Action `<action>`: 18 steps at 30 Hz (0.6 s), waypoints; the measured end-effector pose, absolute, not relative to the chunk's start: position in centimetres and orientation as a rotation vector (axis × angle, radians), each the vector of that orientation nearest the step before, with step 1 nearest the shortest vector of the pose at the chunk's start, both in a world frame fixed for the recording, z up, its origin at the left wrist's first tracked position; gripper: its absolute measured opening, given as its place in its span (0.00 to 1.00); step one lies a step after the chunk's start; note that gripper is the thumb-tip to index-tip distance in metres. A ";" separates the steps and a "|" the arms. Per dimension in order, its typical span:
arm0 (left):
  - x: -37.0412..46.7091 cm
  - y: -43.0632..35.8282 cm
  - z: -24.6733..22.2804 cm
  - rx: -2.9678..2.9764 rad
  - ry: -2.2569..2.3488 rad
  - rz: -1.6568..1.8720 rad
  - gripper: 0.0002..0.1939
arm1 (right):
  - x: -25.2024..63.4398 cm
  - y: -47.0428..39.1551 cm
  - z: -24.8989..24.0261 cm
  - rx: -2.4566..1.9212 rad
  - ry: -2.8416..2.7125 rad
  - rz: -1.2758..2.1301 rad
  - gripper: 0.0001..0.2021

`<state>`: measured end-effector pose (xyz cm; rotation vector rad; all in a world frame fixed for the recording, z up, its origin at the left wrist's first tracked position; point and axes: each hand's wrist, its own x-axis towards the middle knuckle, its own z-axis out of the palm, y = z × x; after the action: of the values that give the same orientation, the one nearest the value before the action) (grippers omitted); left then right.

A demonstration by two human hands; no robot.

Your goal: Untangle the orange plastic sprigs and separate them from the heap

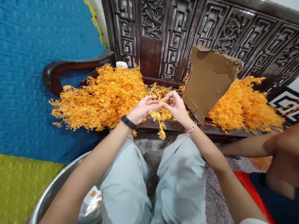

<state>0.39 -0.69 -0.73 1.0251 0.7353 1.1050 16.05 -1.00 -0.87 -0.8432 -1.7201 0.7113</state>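
Note:
My left hand (146, 107) and my right hand (175, 105) meet above the front of a dark wooden bench seat (173, 125). Between their fingertips they pinch an orange, frilly plastic-looking sprig (161, 124), whose curly end hangs down over the bench edge. Just left of my left hand spreads a large heap of similar orange sprigs (105, 96). A few loose orange pieces (161, 90) lie behind my fingers. Close to the right of my right hand, a brown cardboard piece (207, 81) stands upright on the seat. The exact finger contact on the sprig is partly hidden.
Beyond the cardboard lies another orange heap (245, 105). A carved wooden backrest (151, 53) rises behind, with a curved armrest (53, 74) at left. A white lid (121, 64) shows behind the heap. Low left stands a metal basin (39, 202). Another person's leg (282, 161) is at right.

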 end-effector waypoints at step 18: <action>0.8 -0.6 -1.4 1.308 0.676 1.359 0.22 | 16.3 -0.6 -0.6 -0.890 -1.802 0.735 0.13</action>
<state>0.82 -0.61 -1.38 1.3083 0.6759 1.3587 16.31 -0.56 -0.59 -0.8898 -1.8022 0.7347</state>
